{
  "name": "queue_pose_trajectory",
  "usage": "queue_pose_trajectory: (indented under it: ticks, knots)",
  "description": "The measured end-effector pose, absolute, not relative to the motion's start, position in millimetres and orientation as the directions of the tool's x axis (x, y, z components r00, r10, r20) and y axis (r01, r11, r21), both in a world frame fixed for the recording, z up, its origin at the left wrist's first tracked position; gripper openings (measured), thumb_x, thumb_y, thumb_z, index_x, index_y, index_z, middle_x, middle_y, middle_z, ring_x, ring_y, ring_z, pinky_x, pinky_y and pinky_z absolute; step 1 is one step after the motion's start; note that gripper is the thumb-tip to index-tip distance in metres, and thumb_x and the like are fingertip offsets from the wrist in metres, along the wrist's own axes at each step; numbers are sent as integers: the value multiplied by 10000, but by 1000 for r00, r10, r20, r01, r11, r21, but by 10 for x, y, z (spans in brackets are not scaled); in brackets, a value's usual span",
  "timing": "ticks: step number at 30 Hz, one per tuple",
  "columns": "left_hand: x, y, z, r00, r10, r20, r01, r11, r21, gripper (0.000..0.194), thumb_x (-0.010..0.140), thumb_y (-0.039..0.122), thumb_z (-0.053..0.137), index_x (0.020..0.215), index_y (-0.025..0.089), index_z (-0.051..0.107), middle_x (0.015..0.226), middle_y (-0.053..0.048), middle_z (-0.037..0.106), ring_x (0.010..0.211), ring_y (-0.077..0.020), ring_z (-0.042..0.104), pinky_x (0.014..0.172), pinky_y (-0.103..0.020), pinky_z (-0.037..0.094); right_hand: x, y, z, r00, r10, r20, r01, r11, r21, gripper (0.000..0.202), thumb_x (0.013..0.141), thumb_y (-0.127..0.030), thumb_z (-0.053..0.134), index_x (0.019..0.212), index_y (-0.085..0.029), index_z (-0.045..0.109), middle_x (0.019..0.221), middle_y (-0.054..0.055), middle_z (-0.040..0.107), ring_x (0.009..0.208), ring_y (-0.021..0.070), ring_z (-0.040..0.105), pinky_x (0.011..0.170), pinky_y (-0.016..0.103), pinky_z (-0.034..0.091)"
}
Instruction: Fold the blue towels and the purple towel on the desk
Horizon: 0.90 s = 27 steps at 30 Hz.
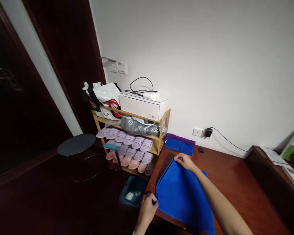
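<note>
The left hand (147, 210) and right hand (185, 162) have fingers pinching the left edge's ends on a bright-blue rectangular fabric cloth (180, 192), lower right on the reddish-brown wooden tabletop (235, 176), where I'd keep tension even.

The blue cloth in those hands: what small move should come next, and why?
Perhaps carry the pinched edge of the blue cloth across the rest: the left hand and right hand hold its ends, while the remainder lies spread on the desk.
</note>
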State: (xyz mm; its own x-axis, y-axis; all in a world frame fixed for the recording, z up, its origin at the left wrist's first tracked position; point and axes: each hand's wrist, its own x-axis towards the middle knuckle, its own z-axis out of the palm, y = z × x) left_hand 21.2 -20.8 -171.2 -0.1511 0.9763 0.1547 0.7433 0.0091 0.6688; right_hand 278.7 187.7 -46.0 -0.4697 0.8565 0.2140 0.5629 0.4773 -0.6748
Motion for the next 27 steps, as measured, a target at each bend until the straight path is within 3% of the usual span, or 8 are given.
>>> queue_pose_trajectory:
  ticks: [5, 8, 11, 15, 21, 27]
  knots:
    - [234, -144, -1443, -70, 987, 146, 658, -64, 750, 106, 694, 116, 662, 676, 220, 649, 819, -34, 753, 895, -247, 732, 888, -368, 553, 3242, 1427, -3, -465, 839, 281, 496, 510, -703, 331, 983, -522, 655, 1004, -230, 809, 1089, 93, 814, 1019, 262, 749, 920, 371, 584]
    - [217, -127, -1209, 1, 995, 101, 582, -83, 809, 33, 742, 233, 673, 713, 218, 674, 769, -21, 754, 816, -224, 722, 820, -343, 560, 3466, 1145, 251, -440, 837, 325, 465, 522, -715, 375, 974, -582, 662, 988, -239, 813, 1080, 88, 817, 1025, 259, 754, 938, 378, 587]
    - [124, -124, -850, 22, 985, 169, 503, -157, 850, 200, 813, 418, 675, 794, 220, 705, 793, -25, 764, 806, -216, 715, 807, -333, 569, 3698, 878, 490, -376, 843, 386, 465, 532, -708, 363, 968, -581, 664, 987, -252, 816, 1072, 74, 820, 1030, 253, 755, 984, 392, 581]
    - [18, -122, -145, 11, 951, 309, 343, -294, 892, 391, 800, 602, 712, 855, 215, 707, 829, -33, 763, 821, -223, 724, 807, -345, 593, 4028, 508, 771, -197, 860, 470, 439, 506, -743, 377, 941, -590, 683, 1016, -246, 818, 1063, 66, 825, 995, 251, 762, 929, 384, 607]
    - [99, -154, 887, 60, 892, 448, 271, -446, 853, 451, 780, 666, 765, 901, 235, 713, 902, -50, 779, 891, -242, 741, 848, -370, 620, 4442, -169, 1068, 64, 819, 570, 401, 502, -767, 423, 889, -627, 755, 1007, -229, 835, 1026, 81, 828, 978, 267, 765, 932, 411, 629]
    - [418, -199, 1359, 44, 876, 481, 181, -480, 858, 504, 732, 692, 828, 895, 222, 745, 928, -55, 789, 875, -233, 746, 824, -345, 626, 4674, -764, 1224, 240, 779, 579, 357, 484, -799, 437, 855, -631, 798, 1014, -226, 841, 1038, 92, 825, 958, 260, 764, 863, 381, 642]
